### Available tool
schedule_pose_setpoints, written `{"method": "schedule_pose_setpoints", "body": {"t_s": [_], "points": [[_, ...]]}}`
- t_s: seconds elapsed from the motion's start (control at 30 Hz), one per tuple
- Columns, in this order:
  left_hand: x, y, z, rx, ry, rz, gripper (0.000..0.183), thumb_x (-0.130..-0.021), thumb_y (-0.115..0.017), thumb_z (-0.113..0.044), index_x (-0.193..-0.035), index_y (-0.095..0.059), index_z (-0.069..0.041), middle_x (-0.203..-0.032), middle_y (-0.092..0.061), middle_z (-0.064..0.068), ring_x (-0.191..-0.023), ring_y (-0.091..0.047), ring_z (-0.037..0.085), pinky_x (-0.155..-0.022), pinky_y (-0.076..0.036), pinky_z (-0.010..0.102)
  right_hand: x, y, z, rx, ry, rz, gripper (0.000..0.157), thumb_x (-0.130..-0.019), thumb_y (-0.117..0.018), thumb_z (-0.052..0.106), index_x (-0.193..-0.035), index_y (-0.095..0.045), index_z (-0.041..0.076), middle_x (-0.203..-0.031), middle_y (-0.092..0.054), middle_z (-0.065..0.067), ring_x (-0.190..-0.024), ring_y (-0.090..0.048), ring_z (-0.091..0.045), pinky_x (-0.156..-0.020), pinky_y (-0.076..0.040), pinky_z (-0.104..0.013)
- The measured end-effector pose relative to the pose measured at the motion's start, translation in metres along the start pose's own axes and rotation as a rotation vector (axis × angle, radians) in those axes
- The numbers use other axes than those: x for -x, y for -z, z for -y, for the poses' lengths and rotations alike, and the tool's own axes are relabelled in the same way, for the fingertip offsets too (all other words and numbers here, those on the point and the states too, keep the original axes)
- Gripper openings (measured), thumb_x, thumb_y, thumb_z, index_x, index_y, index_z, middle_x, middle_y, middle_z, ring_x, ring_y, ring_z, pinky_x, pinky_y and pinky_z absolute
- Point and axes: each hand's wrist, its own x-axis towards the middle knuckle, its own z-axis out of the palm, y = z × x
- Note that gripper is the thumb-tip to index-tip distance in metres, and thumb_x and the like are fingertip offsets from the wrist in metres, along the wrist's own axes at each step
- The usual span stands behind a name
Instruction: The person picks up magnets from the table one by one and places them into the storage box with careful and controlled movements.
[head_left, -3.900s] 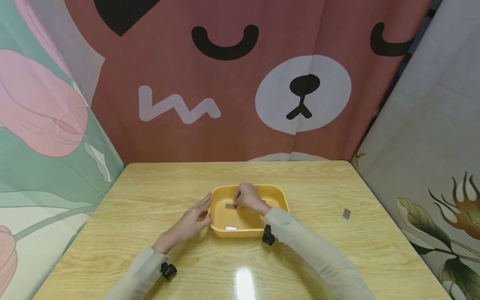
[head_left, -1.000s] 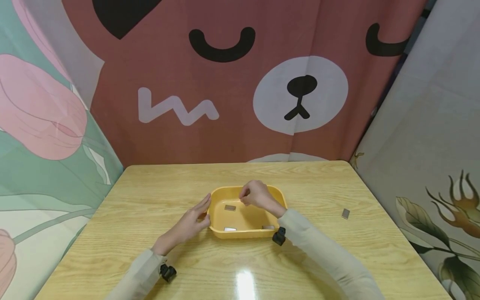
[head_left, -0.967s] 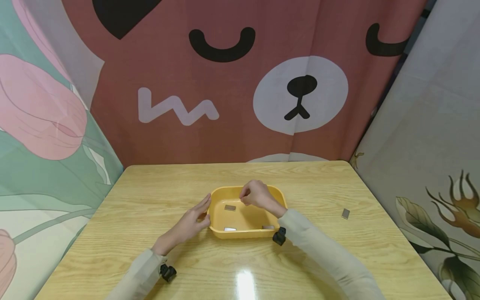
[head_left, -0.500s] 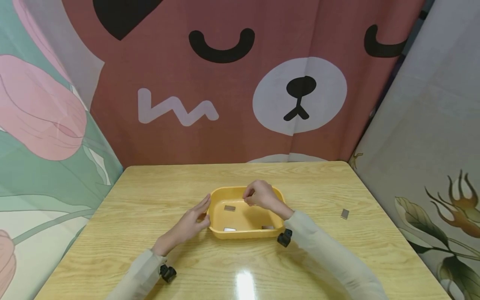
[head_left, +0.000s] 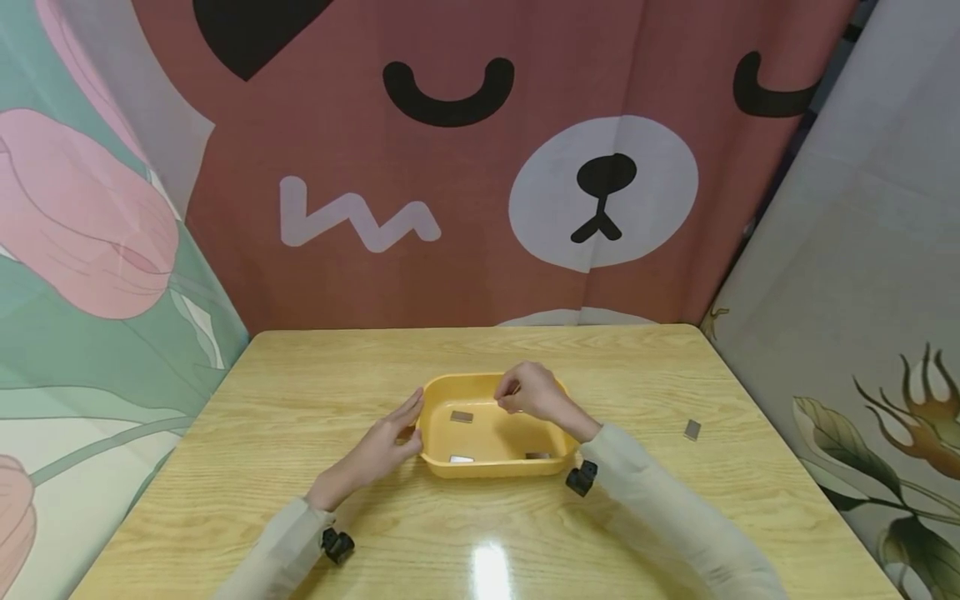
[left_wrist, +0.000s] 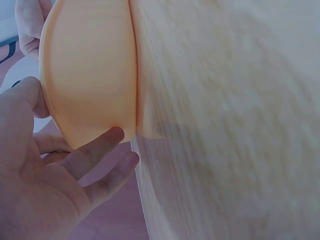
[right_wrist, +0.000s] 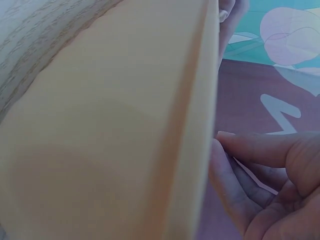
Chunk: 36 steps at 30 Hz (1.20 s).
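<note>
A yellow plastic basin (head_left: 495,469) stands on the table in the head view. My left hand (head_left: 378,448) lies against its left end, fingers fairly straight and thumb apart, fingertips touching the outer wall (left_wrist: 92,65). My right hand (head_left: 534,392) is over the basin's back right part, fingers curled. In the right wrist view its thumb and index fingertips come together beside the wall; whether anything is between them is hidden. Inside the basin lie a small brown rectangular piece (head_left: 462,417), a white-topped one (head_left: 461,458) and a grey-brown one (head_left: 537,456) by the front wall.
Another small grey-brown rectangular piece (head_left: 692,430) lies on the wooden table (head_left: 315,375) to the right of the basin. Printed curtains (head_left: 420,283) hang behind the table and at both sides.
My right hand has risen from beside the brown piece and shifted right across the basin, uncovering the grey-brown piece at the front. My left hand keeps its place.
</note>
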Motion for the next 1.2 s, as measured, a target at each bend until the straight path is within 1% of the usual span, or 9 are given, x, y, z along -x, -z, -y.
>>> {"method": "schedule_pose_setpoints", "body": {"t_s": [0.1, 0.17, 0.27, 0.47, 0.63, 0.97, 1.07, 1.2], "points": [[0.0, 0.0, 0.0, 0.002, 0.001, 0.0, 0.058, -0.1, -0.05, 0.0, -0.15, -0.023, 0.011, -0.162, -0.01, 0.015, -0.116, -0.061, 0.034, -0.093, -0.053, 0.028, 0.001, 0.001, -0.001, 0.006, -0.015, 0.003, 0.005, -0.087, -0.074, 0.004, -0.089, -0.077, 0.001, -0.073, -0.068, 0.005, -0.063, -0.063, -0.011, -0.061, -0.055, -0.029], [0.0, 0.0, 0.0, 0.004, 0.003, 0.001, 0.058, -0.1, -0.05, 0.0, -0.15, -0.023, 0.011, -0.162, -0.009, 0.015, -0.116, -0.061, 0.034, -0.094, -0.053, 0.029, 0.002, 0.002, -0.001, 0.009, -0.023, 0.005, 0.003, -0.087, -0.074, 0.004, -0.088, -0.077, 0.003, -0.073, -0.068, 0.005, -0.063, -0.063, -0.01, -0.062, -0.055, -0.029], [0.0, 0.0, -0.001, 0.005, 0.008, 0.0, 0.058, -0.1, -0.05, -0.001, -0.15, -0.023, 0.011, -0.162, -0.009, 0.015, -0.117, -0.06, 0.034, -0.094, -0.053, 0.029, 0.004, 0.004, -0.002, 0.006, -0.022, 0.008, 0.004, -0.088, -0.073, 0.004, -0.087, -0.077, 0.004, -0.074, -0.068, 0.005, -0.064, -0.064, -0.01, -0.062, -0.055, -0.029], [-0.001, -0.001, -0.001, 0.012, -0.001, 0.007, 0.059, -0.099, -0.051, 0.0, -0.15, -0.023, 0.011, -0.162, -0.009, 0.016, -0.117, -0.06, 0.035, -0.094, -0.053, 0.028, 0.01, 0.013, -0.007, 0.001, 0.006, -0.002, 0.004, -0.088, -0.073, 0.005, -0.089, -0.076, 0.002, -0.077, -0.068, 0.003, -0.065, -0.064, -0.01, -0.061, -0.056, -0.029], [-0.002, 0.0, -0.001, 0.008, -0.001, 0.002, 0.059, -0.099, -0.051, 0.0, -0.151, -0.023, 0.01, -0.162, -0.009, 0.015, -0.116, -0.06, 0.036, -0.093, -0.053, 0.027, 0.016, 0.02, -0.011, 0.018, 0.035, -0.012, 0.004, -0.088, -0.073, 0.005, -0.088, -0.076, 0.003, -0.078, -0.069, 0.002, -0.066, -0.064, -0.011, -0.061, -0.055, -0.029], [-0.001, 0.001, 0.001, 0.009, -0.009, 0.008, 0.06, -0.099, -0.052, -0.001, -0.151, -0.023, 0.01, -0.162, -0.009, 0.016, -0.117, -0.06, 0.035, -0.094, -0.053, 0.029, 0.023, 0.026, -0.017, 0.024, 0.046, -0.022, 0.004, -0.088, -0.073, 0.004, -0.089, -0.076, 0.001, -0.077, -0.069, 0.002, -0.064, -0.064, -0.011, -0.06, -0.055, -0.028], [-0.001, 0.001, 0.001, 0.013, -0.01, 0.009, 0.06, -0.099, -0.052, -0.001, -0.151, -0.022, 0.011, -0.162, -0.009, 0.016, -0.116, -0.061, 0.035, -0.094, -0.053, 0.029, 0.025, 0.027, -0.018, 0.021, 0.04, -0.019, 0.004, -0.088, -0.073, 0.003, -0.09, -0.076, 0.001, -0.077, -0.068, 0.002, -0.065, -0.066, -0.014, -0.06, -0.055, -0.029], [0.0, 0.001, 0.002, 0.017, -0.012, 0.009, 0.06, -0.099, -0.051, 0.0, -0.151, -0.022, 0.011, -0.162, -0.009, 0.017, -0.116, -0.061, 0.035, -0.093, -0.053, 0.029, 0.027, 0.029, -0.021, 0.02, 0.031, -0.013, 0.004, -0.087, -0.073, 0.001, -0.089, -0.076, 0.003, -0.076, -0.068, 0.003, -0.067, -0.067, -0.017, -0.06, -0.055, -0.029]]}}
